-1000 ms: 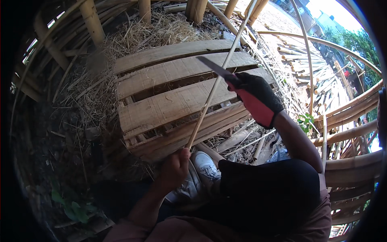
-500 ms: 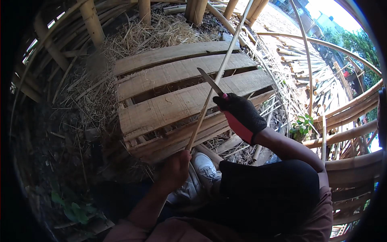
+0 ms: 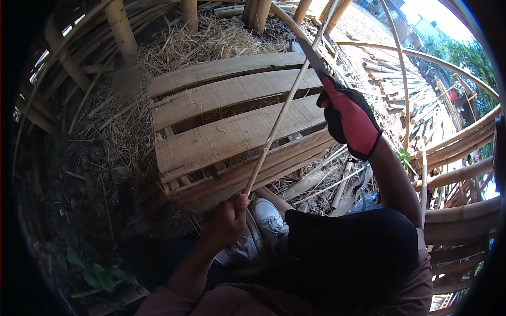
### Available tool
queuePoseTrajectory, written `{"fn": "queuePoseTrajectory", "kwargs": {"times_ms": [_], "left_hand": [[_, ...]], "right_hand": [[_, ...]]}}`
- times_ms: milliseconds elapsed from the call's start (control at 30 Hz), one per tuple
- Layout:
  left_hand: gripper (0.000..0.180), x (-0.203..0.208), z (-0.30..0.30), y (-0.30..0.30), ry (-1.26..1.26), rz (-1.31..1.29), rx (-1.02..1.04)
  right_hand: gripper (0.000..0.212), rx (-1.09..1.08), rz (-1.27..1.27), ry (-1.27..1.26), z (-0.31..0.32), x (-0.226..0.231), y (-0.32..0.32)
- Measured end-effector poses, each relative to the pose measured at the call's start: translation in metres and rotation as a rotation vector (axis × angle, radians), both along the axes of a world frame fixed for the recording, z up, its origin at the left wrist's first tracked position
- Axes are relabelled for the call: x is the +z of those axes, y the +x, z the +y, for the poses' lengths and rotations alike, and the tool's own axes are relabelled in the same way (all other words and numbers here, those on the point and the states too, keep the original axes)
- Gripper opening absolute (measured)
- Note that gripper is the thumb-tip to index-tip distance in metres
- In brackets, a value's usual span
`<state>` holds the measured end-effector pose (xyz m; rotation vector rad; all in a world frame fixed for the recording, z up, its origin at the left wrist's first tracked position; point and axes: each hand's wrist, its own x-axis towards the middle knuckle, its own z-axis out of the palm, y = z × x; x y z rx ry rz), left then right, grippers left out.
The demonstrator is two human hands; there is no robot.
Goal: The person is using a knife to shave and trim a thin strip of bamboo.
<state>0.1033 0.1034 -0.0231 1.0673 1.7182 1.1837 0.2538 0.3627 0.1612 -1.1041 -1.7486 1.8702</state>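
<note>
Straw (image 3: 221, 42) is lying behind a slatted wooden crate (image 3: 211, 145) in the head view, a pale strip (image 3: 289, 100) is slanting over it; the bare left hand (image 3: 227, 224) is pinching its near end, the gloved right hand (image 3: 352, 120) is gripping a knife (image 3: 313, 57), blade visually crossing the strip!

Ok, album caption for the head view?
Bare left hand grips long tan bamboo strip; black-and-red gloved right hand holds grey-bladed knife.
</note>
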Motion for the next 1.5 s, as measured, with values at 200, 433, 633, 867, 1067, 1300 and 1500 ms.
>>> {"fn": "queuePoseTrajectory", "kwargs": {"times_ms": [200, 433, 633, 867, 1067, 1300, 1500], "left_hand": [[0.055, -0.011, 0.003, -0.001, 0.068, 0.019, -0.002], [0.051, -0.01, 0.001, -0.002, 0.158, 0.057, -0.025], [0.053, -0.003, -0.003, -0.005, -0.003, 0.017, 0.015], [0.054, -0.011, 0.002, -0.001, 0.013, -0.254, -0.006], [0.054, -0.008, -0.001, -0.005, -0.008, 0.015, -0.003], [0.055, -0.007, -0.002, -0.004, 0.107, 0.07, 0.039], [0.054, -0.006, 0.007, -0.002, 0.066, -0.083, -0.063]], "right_hand": [[0.045, 0.206, -0.533, 0.095, -0.038, -0.019, -0.025], [0.034, 0.186, -0.506, 0.187, -0.026, -0.023, -0.03], [0.034, 0.011, -0.406, 0.181, -0.02, -0.003, -0.025], [0.037, 0.375, -0.662, 0.337, -0.036, -0.037, -0.022], [0.036, 0.164, -0.425, 0.342, -0.019, -0.021, -0.017], [0.049, 0.118, -0.424, 0.189, -0.03, -0.016, -0.019], [0.034, 0.381, -0.629, 0.272, -0.045, -0.064, -0.009]]}}
